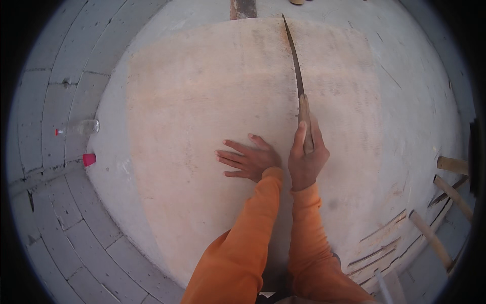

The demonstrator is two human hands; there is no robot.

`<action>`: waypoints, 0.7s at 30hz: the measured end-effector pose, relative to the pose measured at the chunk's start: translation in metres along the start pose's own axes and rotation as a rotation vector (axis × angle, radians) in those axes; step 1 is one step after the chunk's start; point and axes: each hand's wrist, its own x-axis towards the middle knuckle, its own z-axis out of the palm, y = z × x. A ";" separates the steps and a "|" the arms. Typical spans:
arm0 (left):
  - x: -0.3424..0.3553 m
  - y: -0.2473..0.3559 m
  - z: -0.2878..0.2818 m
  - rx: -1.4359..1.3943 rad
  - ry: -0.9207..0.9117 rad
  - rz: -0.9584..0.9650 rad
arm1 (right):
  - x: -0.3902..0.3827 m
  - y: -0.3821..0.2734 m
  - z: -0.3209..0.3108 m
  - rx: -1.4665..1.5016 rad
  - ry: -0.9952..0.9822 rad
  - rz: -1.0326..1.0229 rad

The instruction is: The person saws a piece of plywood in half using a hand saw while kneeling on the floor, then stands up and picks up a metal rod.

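A large pale wooden board (172, 86) lies on a grey surface. My left hand (248, 159) rests on it with fingers spread, left of my right hand (308, 154). My right hand is closed around the wooden handle of a long, narrow dark blade (293, 53), which looks like a saw seen edge-on. The blade points away from me and reaches to near the board's far edge, with a darker speckled line beside it on the board. Both forearms are in orange sleeves.
A clear bottle with red cap (86, 127) and a pink cup (89, 159) sit at left, beside grey blockwork (45, 116). At right are several wooden-handled tools (431, 238) and thin wood strips (379, 228). A dark wooden piece (243, 9) shows beyond the board's far edge.
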 end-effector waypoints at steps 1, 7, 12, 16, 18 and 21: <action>-0.001 0.003 0.000 0.000 -0.013 0.002 | 0.039 0.003 0.023 -0.005 -0.037 0.054; 0.004 -0.005 0.013 0.021 0.011 -0.008 | 0.041 -0.005 0.020 -0.063 -0.082 0.014; 0.008 -0.004 0.000 0.012 0.019 -0.024 | -0.017 -0.014 -0.008 0.058 -0.002 0.054; -0.003 0.010 0.008 -0.004 0.022 0.007 | 0.101 0.005 0.048 0.002 -0.083 0.060; -0.009 0.005 0.018 0.010 0.051 0.028 | 0.092 0.012 0.037 -0.048 -0.114 0.043; 0.004 -0.006 0.012 0.006 0.027 -0.024 | -0.005 -0.012 -0.006 -0.048 -0.048 0.016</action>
